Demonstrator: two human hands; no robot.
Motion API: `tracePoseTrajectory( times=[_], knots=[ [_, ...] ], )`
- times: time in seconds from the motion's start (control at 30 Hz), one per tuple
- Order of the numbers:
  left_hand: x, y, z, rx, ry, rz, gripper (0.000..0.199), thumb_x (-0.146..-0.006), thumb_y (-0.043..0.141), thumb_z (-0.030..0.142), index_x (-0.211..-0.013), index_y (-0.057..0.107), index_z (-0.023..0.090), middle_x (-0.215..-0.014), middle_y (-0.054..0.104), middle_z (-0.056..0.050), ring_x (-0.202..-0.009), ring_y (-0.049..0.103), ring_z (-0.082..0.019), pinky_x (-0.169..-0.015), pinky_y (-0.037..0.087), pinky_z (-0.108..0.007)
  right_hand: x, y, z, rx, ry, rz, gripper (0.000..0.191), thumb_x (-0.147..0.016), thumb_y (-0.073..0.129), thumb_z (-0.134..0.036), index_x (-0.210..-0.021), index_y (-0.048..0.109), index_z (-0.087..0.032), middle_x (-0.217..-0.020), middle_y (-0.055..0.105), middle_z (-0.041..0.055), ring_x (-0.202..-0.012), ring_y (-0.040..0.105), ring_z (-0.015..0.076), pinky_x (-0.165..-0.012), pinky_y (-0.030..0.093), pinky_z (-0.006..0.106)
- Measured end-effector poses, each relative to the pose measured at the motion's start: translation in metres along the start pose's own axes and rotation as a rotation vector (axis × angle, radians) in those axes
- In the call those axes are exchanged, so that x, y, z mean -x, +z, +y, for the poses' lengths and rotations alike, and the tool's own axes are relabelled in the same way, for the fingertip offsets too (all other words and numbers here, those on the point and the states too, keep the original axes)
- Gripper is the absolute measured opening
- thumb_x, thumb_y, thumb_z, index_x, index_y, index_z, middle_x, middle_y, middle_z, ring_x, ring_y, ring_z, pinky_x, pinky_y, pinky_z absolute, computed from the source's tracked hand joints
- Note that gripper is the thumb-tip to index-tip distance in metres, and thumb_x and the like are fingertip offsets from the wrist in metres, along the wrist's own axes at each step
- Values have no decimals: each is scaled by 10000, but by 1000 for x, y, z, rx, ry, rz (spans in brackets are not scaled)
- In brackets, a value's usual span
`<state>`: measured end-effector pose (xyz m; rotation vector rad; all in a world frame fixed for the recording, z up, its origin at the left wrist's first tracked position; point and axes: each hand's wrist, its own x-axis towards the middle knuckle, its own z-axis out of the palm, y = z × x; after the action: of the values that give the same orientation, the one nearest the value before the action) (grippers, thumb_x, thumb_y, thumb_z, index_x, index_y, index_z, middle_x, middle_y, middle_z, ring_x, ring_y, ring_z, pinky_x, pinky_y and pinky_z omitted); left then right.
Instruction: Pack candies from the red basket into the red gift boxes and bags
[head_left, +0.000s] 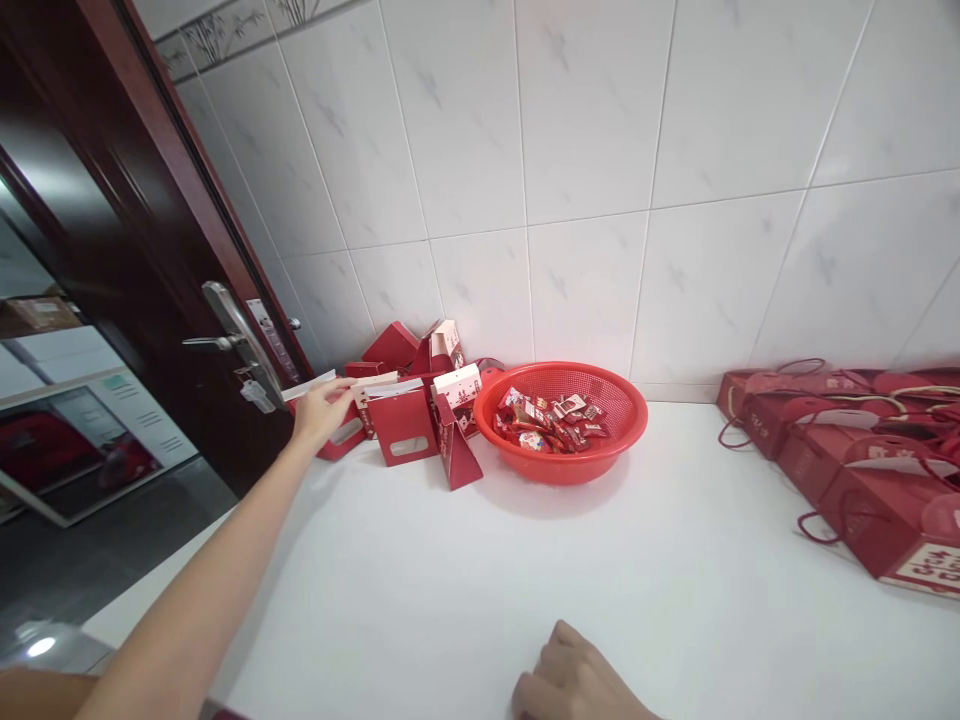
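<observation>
At the back left corner of the tabletop (637,580), the left hand (321,408) reaches out with its fingers at the upper flaps of the leftmost red carton (336,450); whether they pinch the card or only touch it, I cannot tell. The right hand (574,678) is loosely curled at the near edge, with nothing visible in it. Other cartons (393,346) crowd the back left corner: a windowed carton (403,420) stands just beside, and a wedge-shaped carton (462,462) stands near the red colander (562,465), which sits by the back edge, holding small wrapped packets (555,418). Corded gift boxes (814,462) sit towards the back right corner.

Good handling here probably means a light thumb-and-finger grip close to the fold, since thin card should crease easily. With the cartons so crowded, a straight upward pull seems safer than a sideways drag, and the right hand could steady the neighbours
</observation>
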<state>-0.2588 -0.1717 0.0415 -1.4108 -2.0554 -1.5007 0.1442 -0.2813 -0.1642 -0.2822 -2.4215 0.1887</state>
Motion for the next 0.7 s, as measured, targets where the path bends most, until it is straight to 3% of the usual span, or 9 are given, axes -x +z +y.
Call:
tracePoseTrajectory(
  times=[0.1,0.23,0.37,0.47,0.53,0.6,0.7],
  knots=[
    [21,14,14,-6,124,-97,154,-723,601,306,-750,727,221,-957,723,-73,-1000,644,-275,-985,493,-414,0,-1,-1,-13,19,-8,159,-849,484,-137,-724,421,-211,-479,422,-77,-456,249,89,-594,312,250],
    [40,34,38,-39,397,-353,317,-745,570,305,-989,762,239,-1171,673,-84,-1176,584,-288,-1073,439,-442,-1,-2,0,-19,25,-21,157,-864,481,-148,-729,437,-215,-474,401,-80,-452,237,90,-596,323,250],
    [44,51,54,-62,493,-530,328,-774,585,348,-1025,772,250,-1315,595,-100,-1273,519,-321,-1113,394,-479,2,8,4,13,43,-22,176,-858,493,-160,-696,448,-215,-468,359,-76,-461,209,98,-597,333,254],
    [45,54,62,10,447,-514,306,-808,574,462,-872,774,240,-1237,637,-105,-1198,568,-314,-1084,414,-456,5,14,8,-17,80,-32,181,-825,514,-151,-665,453,-211,-452,355,-80,-452,198,93,-603,342,258],
    [48,51,67,79,388,-510,365,-810,560,540,-785,739,223,-1091,688,-100,-1054,625,-290,-983,476,-410,5,11,8,-85,165,-18,128,-795,536,-153,-692,495,-216,-479,432,-66,-466,290,99,-604,354,256],
    [55,44,74,133,326,-562,416,-820,536,582,-716,686,208,-874,695,-71,-860,636,-249,-832,506,-352,3,1,8,-182,327,39,44,-794,551,-188,-808,557,-230,-548,526,-43,-528,426,127,-599,377,253],
    [71,32,92,162,272,-671,442,-840,519,585,-646,608,197,-642,587,-7,-660,543,-185,-655,449,-284,-5,-23,7,-344,580,104,185,-870,530,-268,-1053,543,-242,-746,637,-9,-616,543,149,-605,435,258]
  ],
)
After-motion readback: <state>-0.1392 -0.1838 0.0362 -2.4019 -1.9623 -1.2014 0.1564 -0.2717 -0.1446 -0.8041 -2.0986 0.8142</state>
